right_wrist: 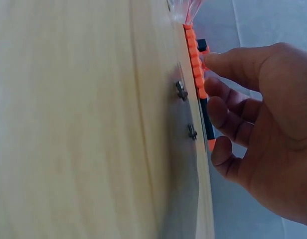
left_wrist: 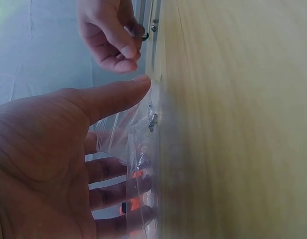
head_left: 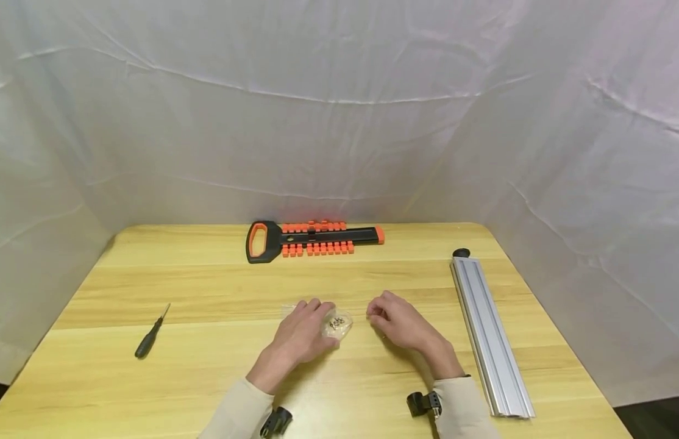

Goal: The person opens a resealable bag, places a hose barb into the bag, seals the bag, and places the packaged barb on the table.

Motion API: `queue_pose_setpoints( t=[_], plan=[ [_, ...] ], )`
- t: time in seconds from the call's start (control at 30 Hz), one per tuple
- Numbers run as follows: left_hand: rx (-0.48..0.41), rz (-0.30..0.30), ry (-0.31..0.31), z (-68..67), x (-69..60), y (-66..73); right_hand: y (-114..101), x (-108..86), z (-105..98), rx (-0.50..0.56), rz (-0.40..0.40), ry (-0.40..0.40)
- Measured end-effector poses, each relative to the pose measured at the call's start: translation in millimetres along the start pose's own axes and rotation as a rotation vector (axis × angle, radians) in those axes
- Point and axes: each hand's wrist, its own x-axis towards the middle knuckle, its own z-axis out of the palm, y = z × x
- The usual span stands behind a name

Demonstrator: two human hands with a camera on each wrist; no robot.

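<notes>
A clear plastic bag (head_left: 339,324) with small metal parts inside lies on the table, its opening towards the right. My left hand (head_left: 301,335) holds it between thumb and spread fingers; the left wrist view shows the bag (left_wrist: 139,144) and metal pieces (left_wrist: 152,118) by the thumb. To the right, my right hand (head_left: 402,323) hovers just over the tabletop, fingers loosely curled, with nothing visible in them. Beside that hand (right_wrist: 278,114), two small metal pieces, one (right_wrist: 181,90) nearer the bag and another (right_wrist: 192,132), rest on the wood.
A black and orange tool holder (head_left: 328,238) lies at the back of the table (head_left: 219,396). On the left is a dark-handled screwdriver (head_left: 147,342). A long silver aluminium profile (head_left: 493,341) lies along the right side, with a black round piece (head_left: 461,252) at its far end.
</notes>
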Motion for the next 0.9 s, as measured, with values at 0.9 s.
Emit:
queue_pose_setpoints(
  t=[0.9],
  plan=[
    [-0.013,-0.017,-0.012,1.3,-0.3,0.2,23,-22.6,-6,-0.045,-0.011,-0.052]
  ],
)
